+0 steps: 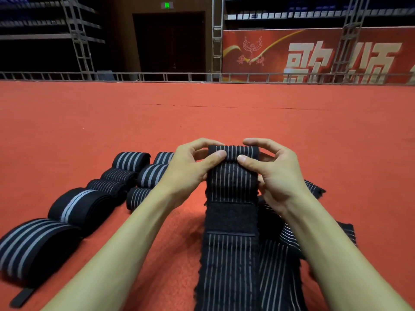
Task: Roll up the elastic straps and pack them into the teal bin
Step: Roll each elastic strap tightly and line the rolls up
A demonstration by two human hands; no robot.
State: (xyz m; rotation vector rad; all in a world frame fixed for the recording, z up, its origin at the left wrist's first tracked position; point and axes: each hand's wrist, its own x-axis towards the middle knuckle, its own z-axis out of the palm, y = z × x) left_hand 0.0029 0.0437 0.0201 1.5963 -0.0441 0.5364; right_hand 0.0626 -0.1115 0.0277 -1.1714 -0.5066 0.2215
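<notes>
The left hand (188,167) and right hand (272,170) both pinch the rolled end of a black striped strap (232,189), thumbs on the near side, fingers curled over the top. The strap's loose length runs back toward the person across the red carpet (202,117). Several finished rolls (131,161) lie in a cluster to the left. More loose strap (280,250) lies under the right forearm.
</notes>
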